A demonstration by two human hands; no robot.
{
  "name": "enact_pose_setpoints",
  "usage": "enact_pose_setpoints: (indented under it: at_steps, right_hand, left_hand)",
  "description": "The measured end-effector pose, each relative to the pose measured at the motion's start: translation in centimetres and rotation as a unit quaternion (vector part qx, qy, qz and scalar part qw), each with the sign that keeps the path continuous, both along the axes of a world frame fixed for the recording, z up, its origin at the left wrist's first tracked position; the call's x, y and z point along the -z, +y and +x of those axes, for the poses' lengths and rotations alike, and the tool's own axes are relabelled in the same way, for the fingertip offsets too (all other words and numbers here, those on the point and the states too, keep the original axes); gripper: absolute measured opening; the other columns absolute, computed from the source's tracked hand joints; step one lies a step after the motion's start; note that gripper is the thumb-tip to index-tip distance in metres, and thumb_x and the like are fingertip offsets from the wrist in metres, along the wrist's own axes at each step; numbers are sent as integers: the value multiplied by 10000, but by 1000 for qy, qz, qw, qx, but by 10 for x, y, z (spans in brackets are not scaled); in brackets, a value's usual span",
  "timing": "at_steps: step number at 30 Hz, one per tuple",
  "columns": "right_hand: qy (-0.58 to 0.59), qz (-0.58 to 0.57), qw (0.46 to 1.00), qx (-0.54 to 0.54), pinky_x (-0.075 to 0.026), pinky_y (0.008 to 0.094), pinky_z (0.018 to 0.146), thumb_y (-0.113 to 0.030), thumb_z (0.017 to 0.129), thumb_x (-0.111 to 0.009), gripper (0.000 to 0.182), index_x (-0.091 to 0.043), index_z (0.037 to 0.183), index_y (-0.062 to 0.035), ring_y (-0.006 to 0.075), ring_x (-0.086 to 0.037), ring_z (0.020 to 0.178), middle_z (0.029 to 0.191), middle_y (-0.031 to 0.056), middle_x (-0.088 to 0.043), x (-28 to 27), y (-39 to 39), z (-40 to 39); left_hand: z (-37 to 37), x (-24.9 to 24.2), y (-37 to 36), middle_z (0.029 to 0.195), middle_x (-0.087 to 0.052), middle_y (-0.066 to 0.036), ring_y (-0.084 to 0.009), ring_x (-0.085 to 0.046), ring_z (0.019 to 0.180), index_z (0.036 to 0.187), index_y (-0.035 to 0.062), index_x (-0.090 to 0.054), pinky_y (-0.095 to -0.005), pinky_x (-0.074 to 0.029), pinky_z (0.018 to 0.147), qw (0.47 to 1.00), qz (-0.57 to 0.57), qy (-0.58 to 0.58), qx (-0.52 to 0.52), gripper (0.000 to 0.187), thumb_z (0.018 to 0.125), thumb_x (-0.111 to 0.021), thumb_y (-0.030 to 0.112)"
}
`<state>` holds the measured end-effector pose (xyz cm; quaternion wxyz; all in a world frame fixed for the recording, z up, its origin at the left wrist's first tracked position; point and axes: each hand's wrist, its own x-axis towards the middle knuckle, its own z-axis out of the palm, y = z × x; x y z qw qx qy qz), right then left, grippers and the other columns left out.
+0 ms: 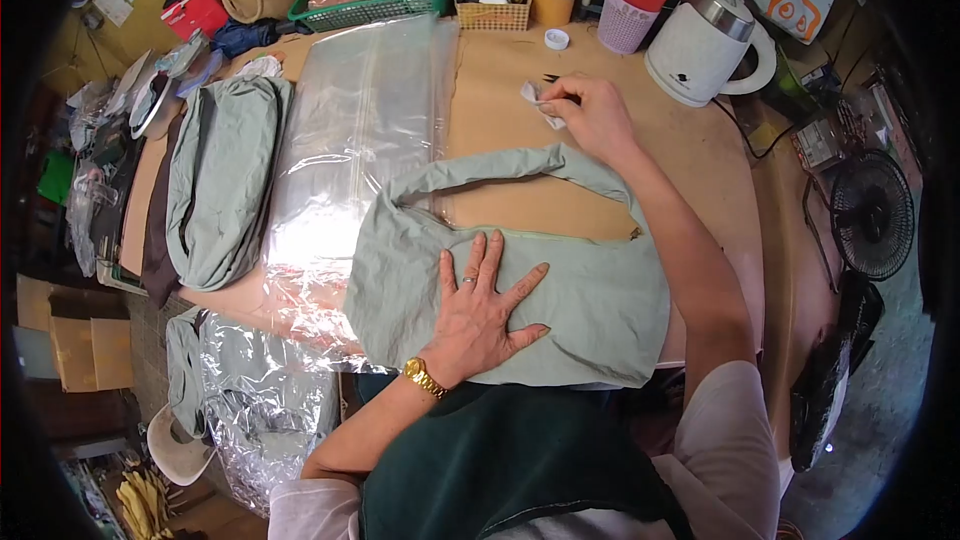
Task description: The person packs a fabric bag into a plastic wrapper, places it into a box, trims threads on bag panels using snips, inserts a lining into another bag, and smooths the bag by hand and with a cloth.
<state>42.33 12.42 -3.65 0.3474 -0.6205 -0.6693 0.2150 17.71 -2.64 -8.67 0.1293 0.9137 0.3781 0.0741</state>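
A pale green fabric shoulder bag lies flat at the front of the table, its strap arched toward the back and its zipper along the top edge. My left hand rests palm down on the bag, fingers spread, with a gold watch at the wrist. Beyond the strap, my right hand pinches a small crumpled white piece, paper or cloth, close over the tabletop. Dark pointed tips of a small tool show just behind it; the rest is hidden.
Clear plastic bags lie left of the bag, beside another green bag. A plastic-wrapped bag sits lower left. Along the back stand baskets, a purple cup and a white kettle. A black fan stands right.
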Motion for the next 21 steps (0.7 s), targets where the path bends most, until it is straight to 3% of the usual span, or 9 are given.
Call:
enact_pose_setpoints:
  at_steps: [2,4,5,7,9,10,12,16,21]
  right_hand:
    - [8,-36,999,13,-486,387,800,-85,814,-654,153,-698,953,-40,319,-631,915,944,140,-642,15,9,-5]
    - [-189,259,947,-8,-481,413,788,-90,825,-642,155,-695,964,-45,334,-622,898,943,151,-631,30,12,-7]
    - [-189,258,947,-10,-481,413,788,-90,825,-642,155,-695,964,-45,334,-622,898,943,151,-631,20,1,-12]
    - [-53,87,991,-86,-484,366,744,-73,845,-646,147,-687,976,-20,293,-616,852,929,131,-618,-3,-47,-31]
    - [-70,-24,986,-152,-481,391,743,-63,814,-687,145,-683,948,-8,311,-594,863,896,119,-600,11,-85,-40]
    - [-71,-24,986,-152,-481,391,743,-63,814,-687,145,-683,948,-8,311,-594,863,896,119,-600,20,-97,-44]
    - [-75,80,982,-152,-475,393,728,-58,776,-723,151,-677,908,-2,306,-582,838,862,106,-586,42,-114,-48]
    - [-65,90,985,-131,-466,394,773,-86,772,-716,145,-687,904,-31,279,-573,867,825,90,-557,60,-121,-49]
    - [-157,204,953,-162,-434,346,797,-76,734,-673,89,-657,819,-55,232,-565,850,849,61,-567,65,-118,-46]
  left_hand:
    - [-1,1,-1,1537,-205,-284,-457,-202,1427,1471,295,-405,-695,-139,1084,1000,3,-11,-3,778,809,-585,664]
    - [-1,2,0,1534,-220,-278,-450,-213,1427,1469,267,-411,-688,-142,1087,1000,5,-24,-4,798,802,-594,665]
    - [-2,2,0,1536,-229,-268,-426,-204,1436,1459,227,-424,-671,-130,1100,999,-5,-33,-11,805,805,-582,669]
    - [-3,3,0,1538,-239,-258,-402,-195,1446,1449,188,-436,-654,-119,1114,999,-20,-45,-24,815,808,-570,672]
    - [-3,1,1,1533,-259,-249,-392,-214,1441,1426,126,-450,-645,-128,1117,999,-12,-39,-20,843,802,-570,680]
    - [-3,0,2,1533,-259,-249,-392,-214,1441,1426,126,-450,-645,-128,1117,999,-12,-40,-20,843,802,-570,680]
    - [-2,-1,2,1525,-275,-251,-395,-224,1436,1408,112,-462,-649,-133,1113,999,-19,-43,-22,833,803,-571,676]
    - [-2,2,1,1505,-300,-268,-430,-278,1408,1366,96,-483,-657,-143,1098,997,-10,-74,-27,839,764,-643,659]
    - [-2,1,2,1507,-296,-268,-425,-274,1412,1386,102,-463,-657,-140,1099,997,-11,-77,-24,850,767,-643,655]
